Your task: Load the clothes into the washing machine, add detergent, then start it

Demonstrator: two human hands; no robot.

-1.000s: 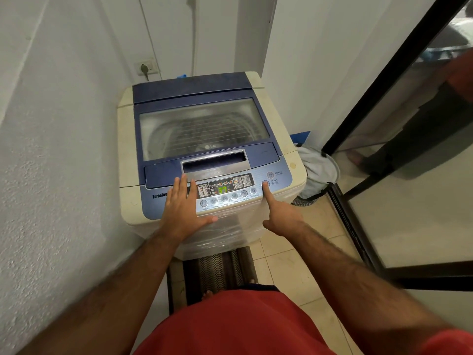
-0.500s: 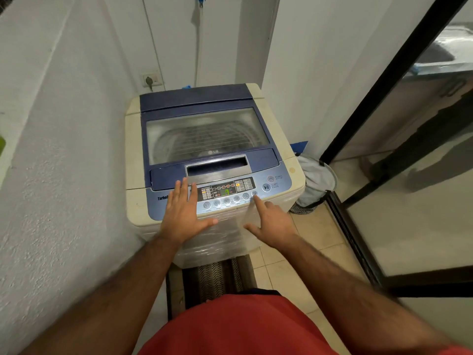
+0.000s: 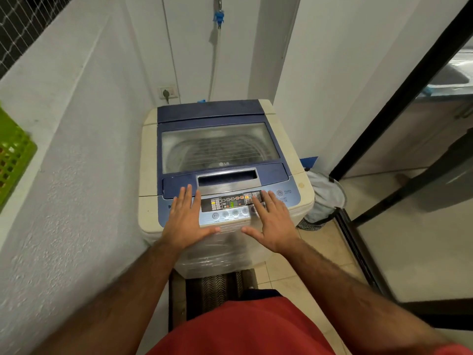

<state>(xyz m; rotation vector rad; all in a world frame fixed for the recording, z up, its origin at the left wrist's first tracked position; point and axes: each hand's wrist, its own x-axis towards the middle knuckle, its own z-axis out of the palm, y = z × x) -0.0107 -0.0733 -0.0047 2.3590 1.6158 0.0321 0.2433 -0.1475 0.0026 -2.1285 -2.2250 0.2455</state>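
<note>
The right hand (image 3: 272, 221) is lying flat with fingers straight and slightly spread, holding nothing, its fingertips resting over the right end of the control panel (image 3: 230, 204) on the washing machine (image 3: 227, 175). The left hand (image 3: 186, 219) is lying the same way, flat and empty, on the blue trim at the panel's left end. The panel is running left to right along the machine's front edge, its display glowing green between the two hands. The start button (image 3: 282, 200) is sitting just beyond the right fingertips, toward the front right corner, with the power button (image 3: 279, 193) just behind it; the right hand is plainly the nearer one. The lid (image 3: 220, 147) is lying closed, so loading looks finished; whether the cycle is already running I cannot tell.
</note>
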